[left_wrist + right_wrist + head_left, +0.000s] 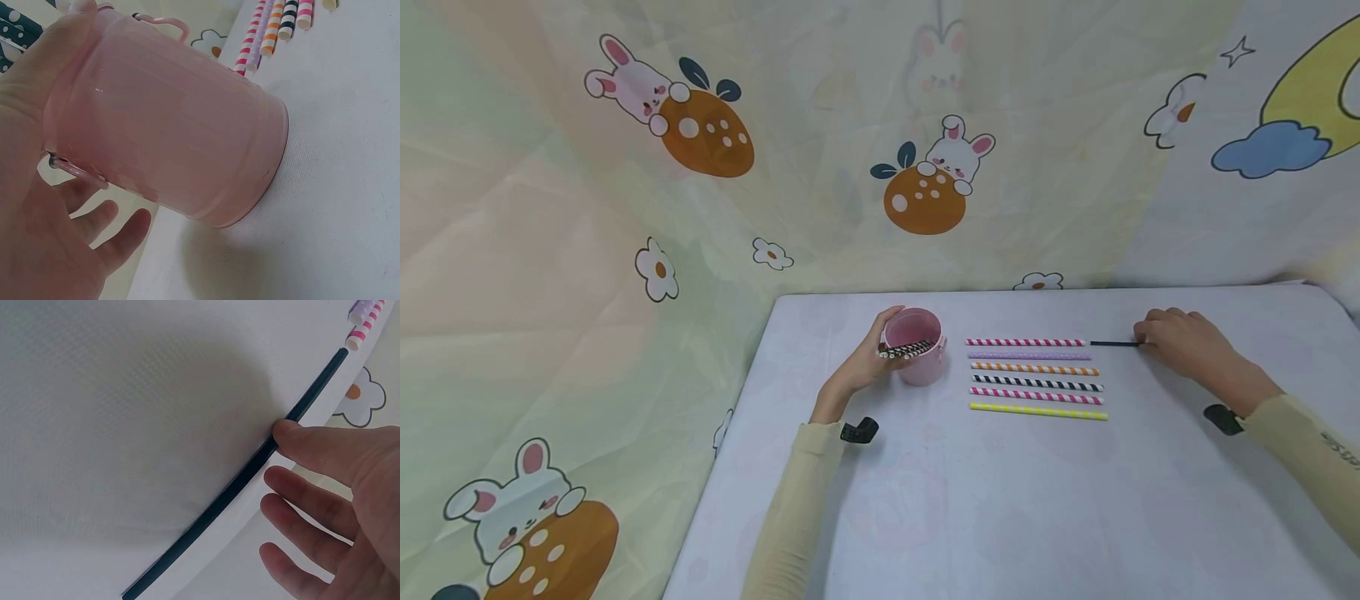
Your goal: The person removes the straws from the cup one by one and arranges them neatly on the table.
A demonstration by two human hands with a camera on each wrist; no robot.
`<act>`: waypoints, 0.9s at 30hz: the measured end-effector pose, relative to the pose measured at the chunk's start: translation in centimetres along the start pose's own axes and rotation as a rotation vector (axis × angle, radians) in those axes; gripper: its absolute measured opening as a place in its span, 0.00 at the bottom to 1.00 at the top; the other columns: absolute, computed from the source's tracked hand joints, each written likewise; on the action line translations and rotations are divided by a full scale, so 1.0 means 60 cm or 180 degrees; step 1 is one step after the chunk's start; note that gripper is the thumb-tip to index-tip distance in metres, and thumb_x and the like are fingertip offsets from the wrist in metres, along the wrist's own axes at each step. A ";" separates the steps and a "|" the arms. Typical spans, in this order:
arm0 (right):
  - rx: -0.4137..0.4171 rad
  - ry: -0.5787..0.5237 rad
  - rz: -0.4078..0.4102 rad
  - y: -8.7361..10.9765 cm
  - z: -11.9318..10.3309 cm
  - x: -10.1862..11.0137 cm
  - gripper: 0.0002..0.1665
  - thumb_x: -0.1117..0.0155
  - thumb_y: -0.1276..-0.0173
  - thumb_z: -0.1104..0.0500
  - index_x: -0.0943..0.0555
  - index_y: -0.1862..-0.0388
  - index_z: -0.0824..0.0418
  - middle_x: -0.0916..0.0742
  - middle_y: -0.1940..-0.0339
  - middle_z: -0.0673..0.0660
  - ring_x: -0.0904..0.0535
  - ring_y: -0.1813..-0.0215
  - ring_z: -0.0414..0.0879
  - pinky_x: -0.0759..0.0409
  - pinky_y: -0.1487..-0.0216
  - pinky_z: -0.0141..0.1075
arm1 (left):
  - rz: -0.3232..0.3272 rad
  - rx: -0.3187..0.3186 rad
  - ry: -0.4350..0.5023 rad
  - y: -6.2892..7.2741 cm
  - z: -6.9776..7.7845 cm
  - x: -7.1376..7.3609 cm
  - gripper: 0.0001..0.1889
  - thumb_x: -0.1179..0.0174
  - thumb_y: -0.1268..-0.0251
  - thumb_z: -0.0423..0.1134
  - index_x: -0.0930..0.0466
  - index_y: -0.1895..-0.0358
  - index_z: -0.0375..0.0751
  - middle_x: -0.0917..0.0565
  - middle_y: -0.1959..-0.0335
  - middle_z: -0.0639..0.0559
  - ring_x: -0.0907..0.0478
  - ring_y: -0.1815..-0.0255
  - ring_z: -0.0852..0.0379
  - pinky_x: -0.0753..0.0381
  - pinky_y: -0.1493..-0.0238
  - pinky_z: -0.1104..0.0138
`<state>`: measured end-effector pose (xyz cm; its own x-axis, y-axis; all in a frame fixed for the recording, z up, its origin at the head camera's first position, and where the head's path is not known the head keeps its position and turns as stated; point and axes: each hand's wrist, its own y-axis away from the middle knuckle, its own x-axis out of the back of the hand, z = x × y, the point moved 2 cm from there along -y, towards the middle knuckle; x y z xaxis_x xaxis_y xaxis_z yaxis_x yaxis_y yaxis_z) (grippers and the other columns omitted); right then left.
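Observation:
My left hand point(859, 360) grips a pink bucket point(925, 371) with small side handles, which leans towards me. Several dark straws with white dots point(910, 350) lie in its mouth, ends poking over the rim beside my hand. In the left wrist view, the thumb lies along the bucket wall point(169, 125) and other fingers spread below a handle. On the right, my right hand point(1187, 343) has its fingertips on a thin black straw-like stick point(237, 484), low over the table. The stick's far end lies almost in line with a red-striped straw point(1026, 342).
Below the red-striped straw, a row of straws lies side by side: purple point(1030, 356), orange-striped point(1033, 368), black-striped point(1037, 383), pink-striped point(1037, 396) and yellow point(1037, 411). The white table point(1000, 517) meets a printed cloth backdrop point(820, 208) at its back edge.

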<state>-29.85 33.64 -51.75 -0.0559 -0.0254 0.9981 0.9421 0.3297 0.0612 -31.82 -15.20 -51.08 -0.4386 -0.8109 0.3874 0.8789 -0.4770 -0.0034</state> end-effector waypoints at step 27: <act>-0.0205 -0.0489 -0.0070 0.014 -0.003 0.021 0.20 0.26 0.39 0.59 0.17 0.51 0.68 0.15 0.55 0.70 0.20 0.55 0.64 0.23 0.51 0.62 | 0.0017 -0.0024 -0.0029 -0.001 -0.001 0.000 0.47 0.30 0.39 0.32 0.50 0.23 0.59 0.38 0.24 0.51 0.43 0.21 0.49 0.43 0.24 0.41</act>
<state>-29.05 33.74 -50.41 -0.1219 0.1143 0.9859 0.9591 0.2693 0.0874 -31.87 -15.18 -51.13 -0.4321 -0.8104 0.3957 0.8798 -0.4751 -0.0123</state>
